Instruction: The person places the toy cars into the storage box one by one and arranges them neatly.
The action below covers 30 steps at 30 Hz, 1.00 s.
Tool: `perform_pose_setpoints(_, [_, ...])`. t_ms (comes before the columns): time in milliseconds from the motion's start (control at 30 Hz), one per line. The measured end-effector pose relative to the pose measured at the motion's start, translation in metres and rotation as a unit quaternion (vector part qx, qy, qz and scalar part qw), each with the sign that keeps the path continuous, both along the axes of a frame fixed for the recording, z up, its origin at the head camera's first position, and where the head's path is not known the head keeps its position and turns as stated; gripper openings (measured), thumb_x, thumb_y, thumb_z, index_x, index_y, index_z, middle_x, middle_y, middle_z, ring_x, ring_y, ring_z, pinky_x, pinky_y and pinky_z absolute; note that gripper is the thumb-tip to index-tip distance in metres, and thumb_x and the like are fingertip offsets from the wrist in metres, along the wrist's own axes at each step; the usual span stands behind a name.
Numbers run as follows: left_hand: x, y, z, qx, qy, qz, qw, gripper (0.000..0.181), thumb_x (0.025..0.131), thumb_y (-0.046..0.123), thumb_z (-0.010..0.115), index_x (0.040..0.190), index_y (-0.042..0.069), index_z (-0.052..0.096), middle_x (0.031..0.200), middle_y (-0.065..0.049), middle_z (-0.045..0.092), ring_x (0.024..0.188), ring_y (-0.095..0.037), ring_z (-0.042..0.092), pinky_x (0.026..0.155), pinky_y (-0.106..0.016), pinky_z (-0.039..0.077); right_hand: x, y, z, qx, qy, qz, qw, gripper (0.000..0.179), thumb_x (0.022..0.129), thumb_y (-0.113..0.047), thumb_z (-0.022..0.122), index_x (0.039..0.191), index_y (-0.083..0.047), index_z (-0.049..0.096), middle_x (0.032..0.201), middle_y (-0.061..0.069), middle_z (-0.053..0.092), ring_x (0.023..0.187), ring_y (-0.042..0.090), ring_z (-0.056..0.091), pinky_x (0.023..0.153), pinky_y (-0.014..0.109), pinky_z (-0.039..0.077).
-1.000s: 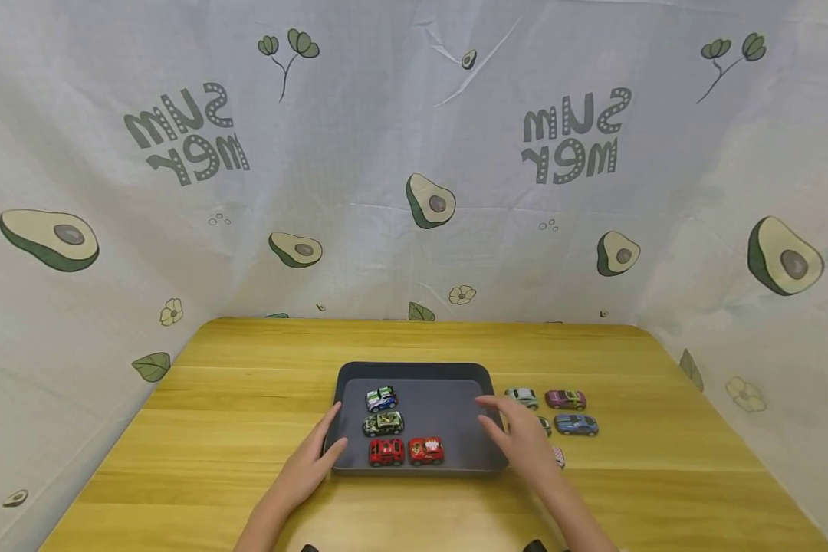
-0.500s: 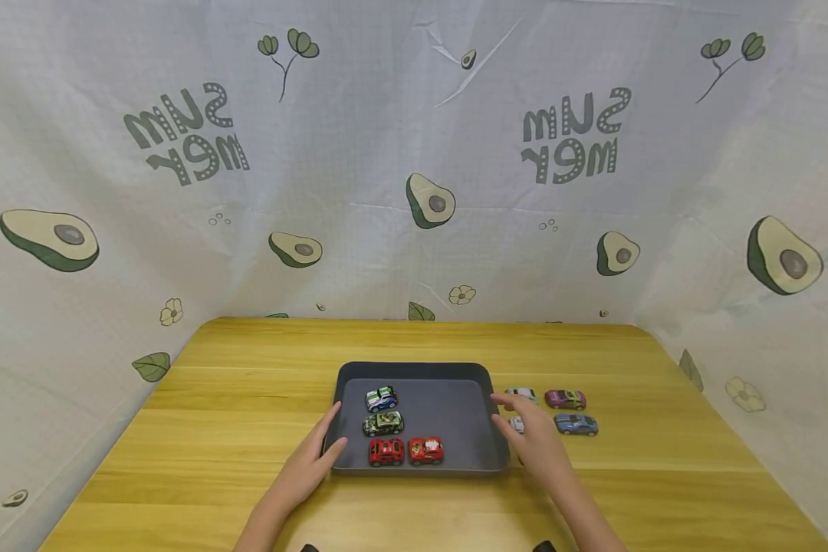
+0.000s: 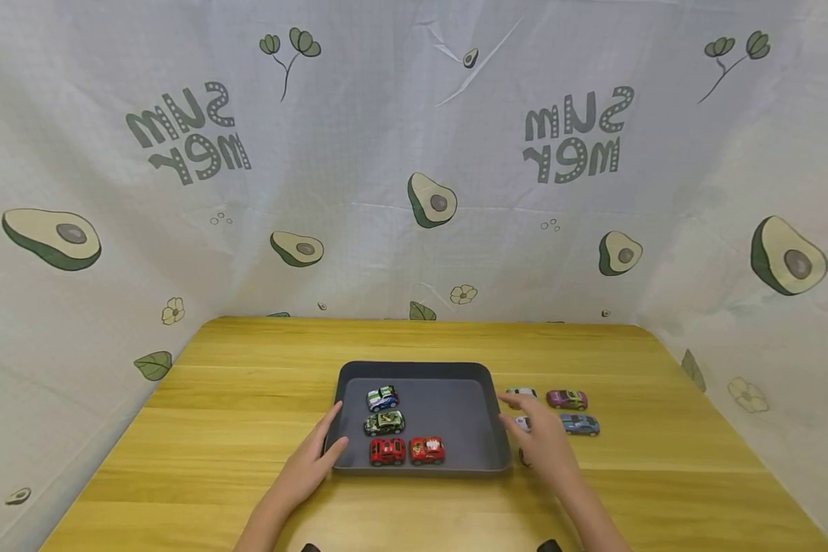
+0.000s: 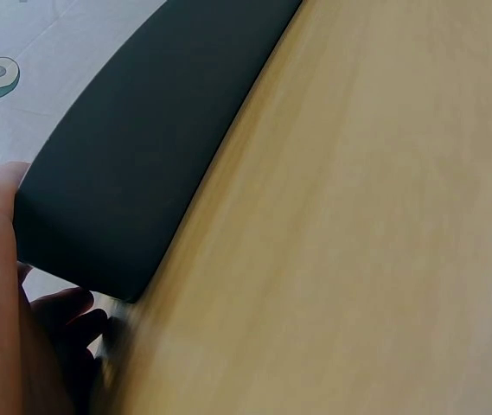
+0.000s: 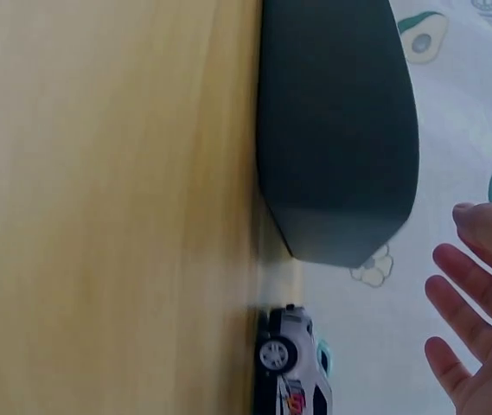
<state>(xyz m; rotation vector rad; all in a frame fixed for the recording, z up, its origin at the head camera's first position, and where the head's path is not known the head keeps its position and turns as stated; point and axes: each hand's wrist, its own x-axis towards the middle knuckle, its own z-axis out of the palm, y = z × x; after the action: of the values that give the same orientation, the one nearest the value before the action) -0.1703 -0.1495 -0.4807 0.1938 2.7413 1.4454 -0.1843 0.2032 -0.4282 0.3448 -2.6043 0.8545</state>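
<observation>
My left hand [image 3: 307,464] grips the left wall of a dark grey tray [image 3: 458,422], thumb over the rim and other fingers outside. The left wrist view shows the thumb at the tray's corner and fingers [image 4: 73,316] curled in shadow. Standing in the tray are a white, green and blue toy car [image 3: 382,398], a camouflage one [image 3: 384,423], a red one [image 3: 387,452] and a red and white one [image 3: 426,451]. My right hand [image 3: 543,445] is at the tray's right edge, fingers apart and holding nothing. In the right wrist view it appears clear of the tray.
Right of the tray, several more toy cars stand on the wooden table [image 3: 676,475]: purple [image 3: 567,399], blue [image 3: 579,425], pale green [image 3: 522,392] and white [image 5: 296,363]. My right hand partly hides some. A printed white cloth [image 3: 359,153] hangs behind the table.
My right hand has moved right, from above the tray's right part to its right edge, over the loose cars. The left hand and the cars in the tray have stayed put.
</observation>
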Motion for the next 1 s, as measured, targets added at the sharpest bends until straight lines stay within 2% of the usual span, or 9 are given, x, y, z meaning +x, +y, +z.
perform_pose_setpoints(233, [0.0, 0.0, 0.0, 0.003, 0.0, -0.001, 1.0, 0.061, 0.091, 0.045, 0.046, 0.145, 0.029, 0.022, 0.149, -0.01, 0.027, 0.136, -0.034, 0.026, 0.107, -0.055, 0.025, -0.002, 0.015, 0.001, -0.003, -0.004, -0.009, 0.9999, 0.03, 0.081, -0.008, 0.066, 0.11, -0.005, 0.062, 0.107, 0.012, 0.065, 0.096, 0.03, 0.061, 0.081, 0.048, 0.05])
perform_pose_setpoints(467, [0.0, 0.0, 0.0, 0.008, 0.001, -0.002, 1.0, 0.061, 0.092, 0.045, 0.046, 0.145, 0.029, 0.022, 0.149, -0.01, 0.026, 0.136, -0.034, 0.026, 0.107, -0.055, 0.025, -0.005, 0.036, 0.002, 0.029, -0.021, -0.026, 0.999, 0.033, 0.083, -0.01, 0.064, 0.115, -0.004, 0.06, 0.114, 0.018, 0.061, 0.105, 0.038, 0.056, 0.086, 0.055, 0.045])
perform_pose_setpoints(633, [0.0, 0.0, 0.0, 0.008, -0.001, -0.003, 1.0, 0.061, 0.092, 0.045, 0.046, 0.145, 0.029, 0.022, 0.149, -0.01, 0.026, 0.136, -0.034, 0.025, 0.107, -0.056, 0.024, -0.006, 0.054, -0.002, 0.032, -0.028, -0.036, 0.9984, 0.034, 0.084, -0.013, 0.063, 0.116, -0.002, 0.058, 0.114, 0.017, 0.06, 0.102, 0.035, 0.056, 0.086, 0.055, 0.045])
perform_pose_setpoints(833, [0.0, 0.0, 0.0, 0.008, -0.001, -0.001, 1.0, 0.061, 0.091, 0.045, 0.047, 0.145, 0.028, 0.022, 0.149, -0.01, 0.027, 0.136, -0.033, 0.026, 0.107, -0.055, 0.025, -0.006, 0.071, 0.001, 0.013, -0.08, -0.053, 0.9953, 0.037, 0.089, -0.017, 0.057, 0.121, -0.001, 0.053, 0.12, 0.022, 0.055, 0.111, 0.04, 0.049, 0.093, 0.059, 0.037])
perform_pose_setpoints(1000, [0.0, 0.0, -0.001, 0.007, -0.001, 0.0, 1.0, 0.062, 0.091, 0.046, 0.047, 0.145, 0.028, 0.022, 0.149, -0.01, 0.027, 0.136, -0.034, 0.026, 0.107, -0.056, 0.024, -0.005, 0.083, 0.001, 0.032, -0.109, -0.071, 0.991, 0.041, 0.09, -0.022, 0.055, 0.126, -0.001, 0.049, 0.129, 0.027, 0.046, 0.118, 0.046, 0.04, 0.095, 0.063, 0.033])
